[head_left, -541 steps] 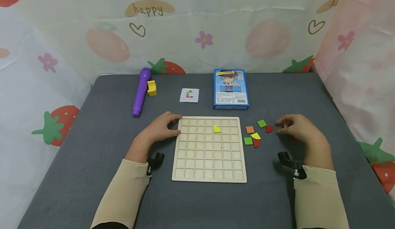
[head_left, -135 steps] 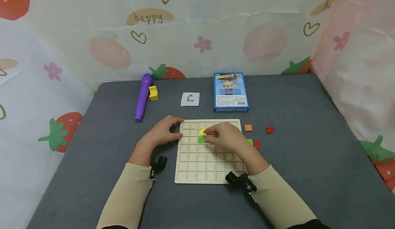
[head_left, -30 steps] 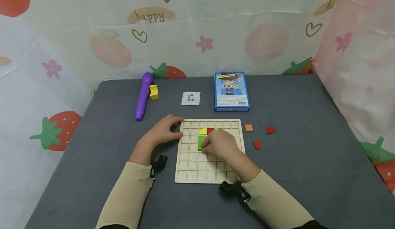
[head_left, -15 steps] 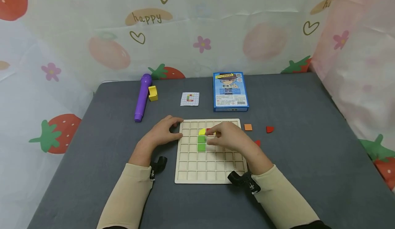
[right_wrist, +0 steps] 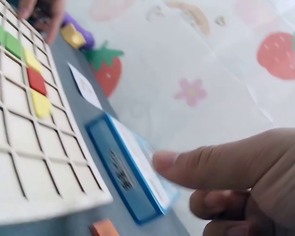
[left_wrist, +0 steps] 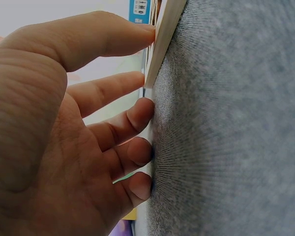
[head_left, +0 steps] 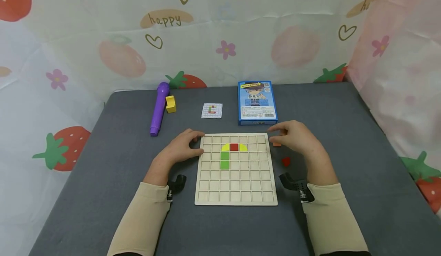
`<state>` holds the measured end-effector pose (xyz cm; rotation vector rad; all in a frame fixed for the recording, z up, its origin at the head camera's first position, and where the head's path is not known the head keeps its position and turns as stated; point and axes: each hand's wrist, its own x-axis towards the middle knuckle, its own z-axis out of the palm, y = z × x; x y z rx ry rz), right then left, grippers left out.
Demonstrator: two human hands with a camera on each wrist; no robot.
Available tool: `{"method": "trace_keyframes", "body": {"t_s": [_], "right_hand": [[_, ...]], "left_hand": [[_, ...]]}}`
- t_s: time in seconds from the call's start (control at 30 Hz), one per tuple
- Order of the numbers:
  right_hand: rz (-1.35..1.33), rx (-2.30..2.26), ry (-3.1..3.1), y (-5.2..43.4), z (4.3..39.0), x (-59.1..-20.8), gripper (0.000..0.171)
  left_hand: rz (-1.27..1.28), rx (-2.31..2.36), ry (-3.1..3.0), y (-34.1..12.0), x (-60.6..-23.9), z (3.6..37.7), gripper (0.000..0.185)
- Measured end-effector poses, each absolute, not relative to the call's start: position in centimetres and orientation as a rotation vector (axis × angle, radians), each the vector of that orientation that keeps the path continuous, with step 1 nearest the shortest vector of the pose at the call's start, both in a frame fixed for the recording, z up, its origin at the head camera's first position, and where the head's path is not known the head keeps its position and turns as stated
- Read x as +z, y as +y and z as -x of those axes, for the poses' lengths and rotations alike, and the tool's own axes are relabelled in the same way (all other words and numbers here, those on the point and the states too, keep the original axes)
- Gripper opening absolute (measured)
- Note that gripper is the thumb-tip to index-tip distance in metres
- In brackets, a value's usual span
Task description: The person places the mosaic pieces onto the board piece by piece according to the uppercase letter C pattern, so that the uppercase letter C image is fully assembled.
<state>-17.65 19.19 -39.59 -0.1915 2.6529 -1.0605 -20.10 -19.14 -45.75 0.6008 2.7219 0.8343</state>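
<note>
A pale wooden grid board [head_left: 241, 189] lies mid-table. In its cells sit a red square tile [head_left: 234, 147] between two yellow rounded-corner tiles [head_left: 243, 147], and two green square tiles [head_left: 225, 160] under the left yellow one. My left hand [head_left: 179, 148] rests at the board's upper left corner, thumb and index finger touching its edge, other fingers loosely bent. My right hand [head_left: 296, 137] hovers past the board's upper right corner, thumb and index finger apart, nothing seen between them. Below its fingertips lies an orange square tile [head_left: 277, 144], partly covered. A red rounded tile [head_left: 286, 161] lies nearer me.
Behind the board lie a small grid pattern card [head_left: 211, 110] and a blue box [head_left: 257, 106]. At the back left are a purple microphone-shaped stick [head_left: 159, 108] and a yellow block [head_left: 170, 104]. A printed curtain [head_left: 200, 37] hangs behind the grey table [head_left: 344, 133].
The lower green tile, which my right hand was touching in its cell, now lies there free. My right hand has moved right, off the board, to the orange tile. My left hand stays put.
</note>
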Motion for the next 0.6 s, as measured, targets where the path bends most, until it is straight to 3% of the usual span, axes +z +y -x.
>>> {"method": "trace_keyframes", "body": {"t_s": [0.33,0.6], "right_hand": [[0.159,-1.036,2.471,23.6,17.7,-40.4,0.033],[0.159,-0.914,2.265,22.6,17.6,-41.5,0.019]], "left_hand": [[-0.588,0.837,2.708,-19.0,-45.5,20.1,0.058],[-0.589,0.816,2.709,-19.0,-45.4,20.0,0.058]]}}
